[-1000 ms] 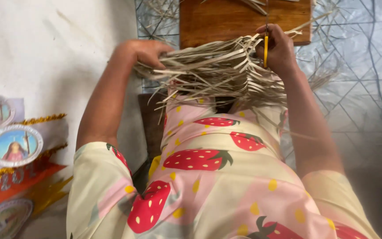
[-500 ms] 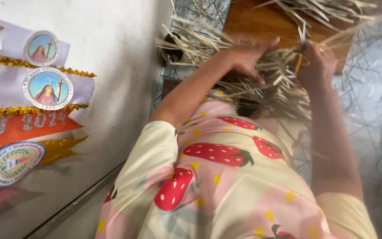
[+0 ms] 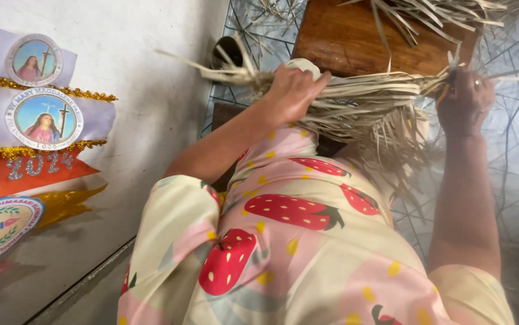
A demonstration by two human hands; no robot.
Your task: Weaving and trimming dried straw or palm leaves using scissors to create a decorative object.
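Observation:
A long bundle of dry straw-coloured leaf strips (image 3: pixel 361 99) lies across my lap. My left hand (image 3: pixel 292 90) is closed around its left part, where the strip ends fan out beyond my fist. My right hand (image 3: pixel 465 99) grips the right end of the bundle, together with a thin yellow stick-like object. Loose strips hang down from the bundle over my knees. I wear a pale garment printed with red strawberries (image 3: pixel 289 210).
A brown wooden board or stool (image 3: pixel 355 39) stands just beyond the bundle, with more dry strips (image 3: pixel 446 12) on it. Scattered strips cover the tiled floor (image 3: pixel 518 150) on the right. A white wall with coloured sashes and round medallions (image 3: pixel 43 120) runs along the left.
The view has swung right and down. Both hands have lifted and pulled the bundle closer, my left hand now gripping it tighter near its left end.

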